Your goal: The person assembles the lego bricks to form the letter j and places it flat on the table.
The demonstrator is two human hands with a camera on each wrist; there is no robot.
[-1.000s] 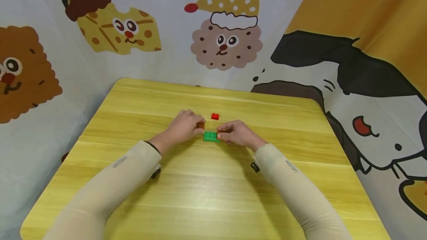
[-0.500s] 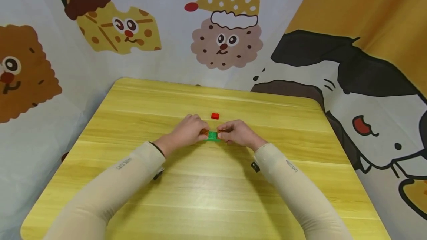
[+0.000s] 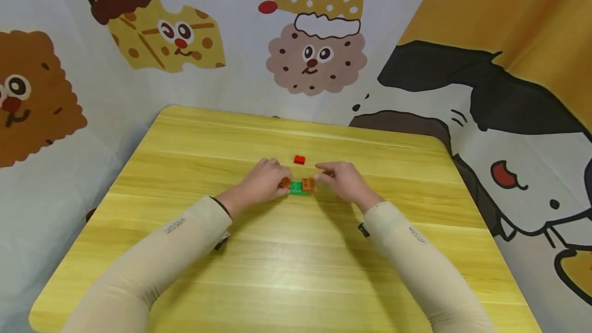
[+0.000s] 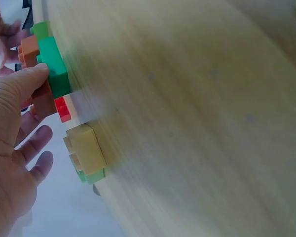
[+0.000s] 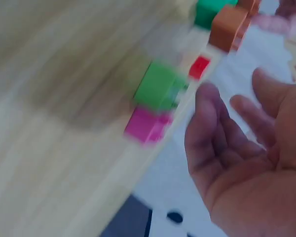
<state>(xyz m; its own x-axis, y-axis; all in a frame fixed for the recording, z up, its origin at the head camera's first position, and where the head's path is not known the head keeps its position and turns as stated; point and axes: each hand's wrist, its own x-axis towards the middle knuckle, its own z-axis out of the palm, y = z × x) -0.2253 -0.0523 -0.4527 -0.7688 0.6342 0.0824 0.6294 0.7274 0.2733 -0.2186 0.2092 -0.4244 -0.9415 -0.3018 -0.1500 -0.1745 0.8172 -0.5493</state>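
A green building brick (image 3: 296, 187) lies near the middle of the table. My left hand (image 3: 264, 181) pinches an orange-brown brick (image 4: 43, 100) at the green brick's left end, its thumb against the side. Another orange brick (image 3: 308, 184) sits on the green brick's right end, clear of any fingers. Just right of it, my right hand (image 3: 346, 181) is off the bricks with its fingers loosely bent; the right wrist view shows nothing in its grasp. Whether the left brick is fully seated on the studs cannot be told.
A small red brick (image 3: 299, 160) lies behind the green one. Left wrist view: a tan brick (image 4: 88, 148) and a pale green one (image 4: 95, 176) stand past the left hand. Right wrist view: a light green brick (image 5: 159, 86) and a magenta brick (image 5: 145, 124) are beside the right hand.
My left hand has brought its orange-brown brick down and right onto the green brick's left end. My right hand has let go of the other orange brick and moved right.
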